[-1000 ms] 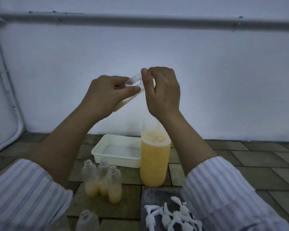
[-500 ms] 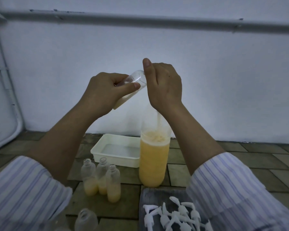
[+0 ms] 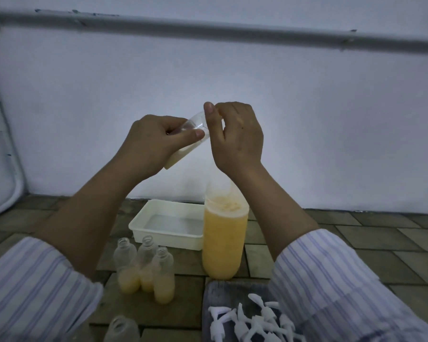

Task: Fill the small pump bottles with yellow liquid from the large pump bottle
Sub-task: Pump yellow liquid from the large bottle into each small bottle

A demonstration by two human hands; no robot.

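Note:
My left hand holds a small clear bottle tilted, mouth up to the right, with some yellow liquid pooled in its lower end. My right hand is closed at that bottle's mouth, directly above the large bottle. It appears to grip the large bottle's pump head, which the fingers hide. The large bottle stands on the floor, mostly full of foamy yellow liquid. Three open small bottles, each partly filled with yellow, stand together to its left.
A white rectangular tray sits behind the small bottles. A dark tray at the bottom holds several white pump heads. Another small bottle shows at the lower edge. A white wall rises close behind.
My right hand rose a little and has come back down over the large bottle. My left hand kept the small bottle tilted in nearly the same place.

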